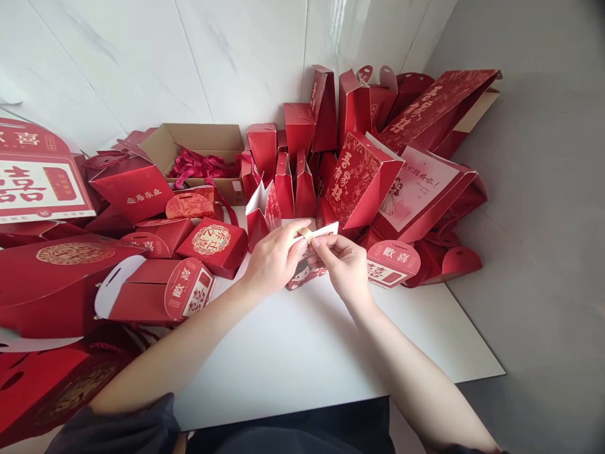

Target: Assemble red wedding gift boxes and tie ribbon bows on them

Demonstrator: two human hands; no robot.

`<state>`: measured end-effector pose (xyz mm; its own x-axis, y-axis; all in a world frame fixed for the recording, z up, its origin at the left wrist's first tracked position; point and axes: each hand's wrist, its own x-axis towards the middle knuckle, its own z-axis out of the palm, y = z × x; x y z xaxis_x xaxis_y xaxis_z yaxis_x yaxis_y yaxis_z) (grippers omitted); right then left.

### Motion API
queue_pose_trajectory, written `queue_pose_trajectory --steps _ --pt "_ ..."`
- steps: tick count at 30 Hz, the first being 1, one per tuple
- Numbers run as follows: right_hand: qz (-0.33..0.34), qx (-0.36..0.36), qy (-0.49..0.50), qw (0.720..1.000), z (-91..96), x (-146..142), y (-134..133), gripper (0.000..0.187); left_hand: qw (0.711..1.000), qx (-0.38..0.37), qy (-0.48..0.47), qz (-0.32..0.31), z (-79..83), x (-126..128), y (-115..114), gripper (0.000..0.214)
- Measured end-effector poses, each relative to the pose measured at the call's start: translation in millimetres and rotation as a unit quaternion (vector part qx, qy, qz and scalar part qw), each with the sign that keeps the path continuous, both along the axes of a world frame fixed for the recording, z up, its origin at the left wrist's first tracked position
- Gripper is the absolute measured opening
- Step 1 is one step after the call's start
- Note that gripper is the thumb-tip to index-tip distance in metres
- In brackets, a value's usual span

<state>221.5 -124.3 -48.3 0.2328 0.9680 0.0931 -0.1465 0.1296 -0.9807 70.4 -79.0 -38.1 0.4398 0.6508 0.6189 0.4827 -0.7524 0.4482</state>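
Note:
In front of me a small red-and-white paper gift box [302, 278] with a cartoon figure stands on the white table [283, 353]. At its top edge is a pale gold strip, apparently ribbon [307, 235]. My left hand [274, 255] is closed at the box's top, thumb and fingers pinching the ribbon there. From the other side my right hand [347, 265] pinches the same ribbon between thumb and fingertips. Both hands' fingertips nearly meet, and they hide part of the box's upper front.
A cardboard carton [198, 135] of dark pink ribbons [201, 165] stands by the tiled wall. Red gift boxes crowd the left, including one with a gold round emblem [212, 246]. Tall red boxes [363, 176] stack up behind and right, against the grey wall [539, 221].

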Motion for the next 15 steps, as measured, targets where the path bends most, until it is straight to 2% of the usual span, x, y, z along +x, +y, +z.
queue_pose_trajectory --steps 3,6,9,15 --pt "-0.004 -0.007 -0.016 1.0 0.0 0.4 0.2 0.029 0.999 -0.033 -0.021 -0.012 -0.1 -0.1 -0.2 0.033" --pt "-0.008 -0.01 -0.006 1.0 0.8 -0.2 -0.3 0.03 0.999 -0.008 -0.025 -0.023 -1.5 0.3 0.1 0.023" --pt "-0.003 -0.014 0.012 1.0 1.2 -0.4 -0.5 0.029 1.0 0.011 -0.021 -0.017 -3.5 0.7 0.1 0.023" --pt "0.001 -0.01 0.019 1.0 0.7 -1.5 -0.3 0.03 0.997 -0.037 -0.065 0.01 -5.6 1.9 -2.2 0.022"
